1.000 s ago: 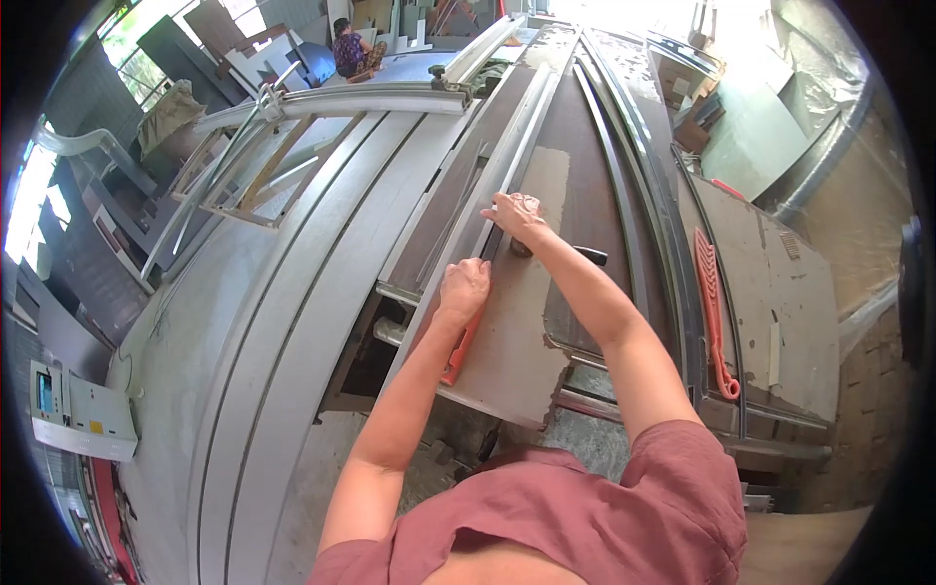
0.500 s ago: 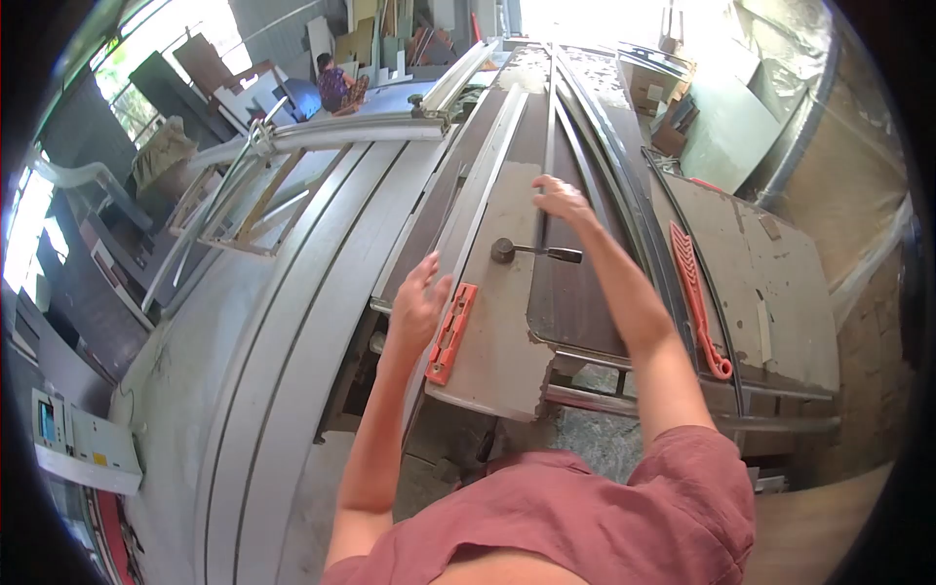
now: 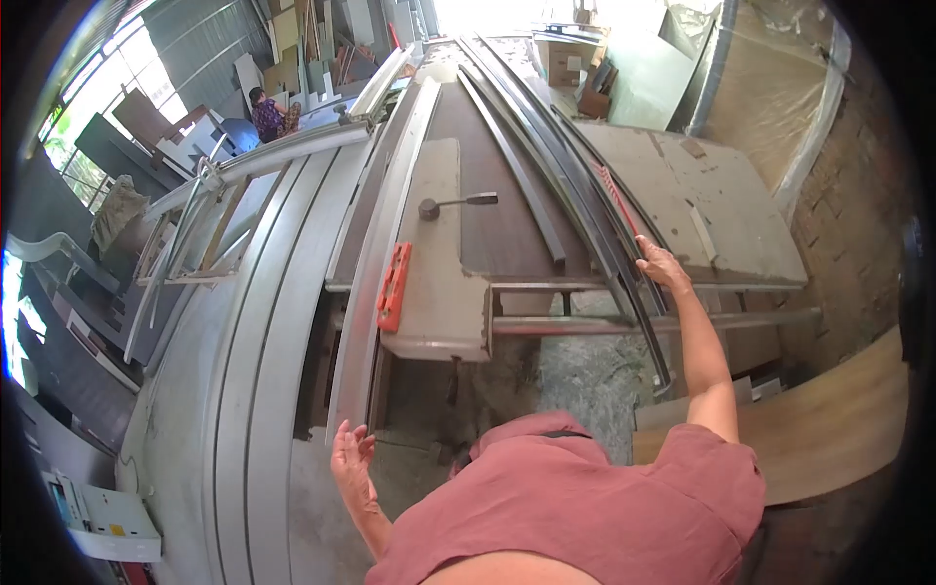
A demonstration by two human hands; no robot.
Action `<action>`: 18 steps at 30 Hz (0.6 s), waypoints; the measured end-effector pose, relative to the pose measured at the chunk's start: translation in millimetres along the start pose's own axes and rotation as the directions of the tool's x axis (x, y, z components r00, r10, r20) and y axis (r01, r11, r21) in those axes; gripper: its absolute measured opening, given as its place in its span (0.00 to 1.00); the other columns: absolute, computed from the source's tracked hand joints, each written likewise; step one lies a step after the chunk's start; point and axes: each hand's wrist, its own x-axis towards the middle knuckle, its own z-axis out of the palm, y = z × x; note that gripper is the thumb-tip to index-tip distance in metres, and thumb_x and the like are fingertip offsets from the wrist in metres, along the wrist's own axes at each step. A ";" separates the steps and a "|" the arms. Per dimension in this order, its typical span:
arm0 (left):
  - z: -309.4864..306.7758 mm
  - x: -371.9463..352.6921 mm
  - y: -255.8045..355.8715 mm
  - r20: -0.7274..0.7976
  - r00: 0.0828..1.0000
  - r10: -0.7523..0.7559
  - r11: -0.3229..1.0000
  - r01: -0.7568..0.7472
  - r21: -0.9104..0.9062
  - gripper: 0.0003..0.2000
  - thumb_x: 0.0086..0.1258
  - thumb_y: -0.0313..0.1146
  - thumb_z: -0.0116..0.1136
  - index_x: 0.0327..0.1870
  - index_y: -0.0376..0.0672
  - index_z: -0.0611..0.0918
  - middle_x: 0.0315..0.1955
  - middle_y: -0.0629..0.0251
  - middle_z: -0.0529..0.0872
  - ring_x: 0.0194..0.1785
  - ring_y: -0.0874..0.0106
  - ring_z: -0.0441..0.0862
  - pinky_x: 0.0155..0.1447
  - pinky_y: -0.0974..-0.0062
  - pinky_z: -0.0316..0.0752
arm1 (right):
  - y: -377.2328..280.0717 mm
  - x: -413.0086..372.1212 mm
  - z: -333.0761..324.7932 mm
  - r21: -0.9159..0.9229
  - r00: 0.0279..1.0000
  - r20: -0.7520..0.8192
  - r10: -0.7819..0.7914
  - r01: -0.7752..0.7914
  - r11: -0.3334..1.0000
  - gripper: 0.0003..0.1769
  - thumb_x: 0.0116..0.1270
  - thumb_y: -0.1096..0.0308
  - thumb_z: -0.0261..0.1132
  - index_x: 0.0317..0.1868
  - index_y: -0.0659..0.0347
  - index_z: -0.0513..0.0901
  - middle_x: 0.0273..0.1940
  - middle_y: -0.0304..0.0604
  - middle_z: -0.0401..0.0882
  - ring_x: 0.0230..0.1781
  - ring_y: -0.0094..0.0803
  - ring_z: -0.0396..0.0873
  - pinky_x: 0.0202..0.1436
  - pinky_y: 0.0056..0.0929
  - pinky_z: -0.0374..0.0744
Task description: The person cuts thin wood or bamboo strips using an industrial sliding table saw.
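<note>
My left hand (image 3: 353, 470) is at the lower left, fingers apart, beside the near end of a long pale metal profile (image 3: 392, 210). It holds nothing. On the right, my right hand (image 3: 661, 265) is closed around the lower end of a red ridged stick (image 3: 616, 200), its handle mostly hidden by the fingers. Long dark strips (image 3: 585, 185) run along the machine table just left of that hand. A red slotted piece (image 3: 393, 288) lies by the pale profile, and a black-handled lever (image 3: 480, 199) sits on the beige plate (image 3: 439, 263).
Grey sliding panels (image 3: 278, 322) and a metal frame (image 3: 210, 229) fill the left. A metal rail (image 3: 741, 320) crosses in front of the beige side table (image 3: 746, 210). Far back left, a person (image 3: 267, 115) sits low. A curved wooden board (image 3: 829, 419) is at the lower right.
My right hand has left the thin bar at the table's middle and moved right to the red stick. My left hand has dropped toward me. The view has shifted, and the table appears further left.
</note>
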 end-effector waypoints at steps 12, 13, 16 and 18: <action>-20.1 -140.7 -51.0 0.045 0.999 -0.013 0.994 0.008 0.106 0.24 0.72 0.42 0.54 0.64 0.39 0.70 0.45 0.64 0.82 0.42 0.78 0.80 0.47 0.81 0.72 | 8.5 -111.0 84.7 -0.265 0.910 -0.307 -0.277 0.197 0.944 0.30 0.60 0.57 0.67 0.62 0.51 0.68 0.50 0.51 0.72 0.53 0.47 0.74 0.51 0.45 0.77; -18.2 -152.5 -57.4 0.060 0.997 -0.040 0.993 0.033 0.110 0.24 0.72 0.42 0.54 0.64 0.39 0.70 0.45 0.64 0.82 0.41 0.77 0.80 0.47 0.81 0.72 | 10.4 -123.0 92.1 -0.271 0.919 -0.295 -0.260 0.180 0.945 0.31 0.59 0.56 0.67 0.61 0.51 0.68 0.50 0.50 0.72 0.52 0.47 0.75 0.51 0.44 0.78; -15.7 -174.2 -67.3 0.105 0.992 -0.076 0.991 0.063 0.121 0.24 0.72 0.41 0.54 0.64 0.38 0.69 0.45 0.63 0.81 0.42 0.77 0.79 0.47 0.80 0.72 | 12.6 -134.6 104.2 -0.246 0.927 -0.297 -0.228 0.157 0.957 0.31 0.59 0.55 0.68 0.61 0.51 0.68 0.50 0.50 0.72 0.53 0.46 0.74 0.51 0.43 0.78; -14.7 -180.2 -68.9 0.156 0.984 -0.085 0.979 0.053 0.196 0.24 0.72 0.40 0.54 0.64 0.38 0.69 0.46 0.63 0.81 0.43 0.77 0.79 0.48 0.80 0.72 | 10.4 -130.0 107.6 -0.212 0.925 -0.312 -0.217 0.155 0.965 0.31 0.59 0.55 0.68 0.61 0.51 0.68 0.51 0.50 0.71 0.54 0.46 0.74 0.52 0.43 0.78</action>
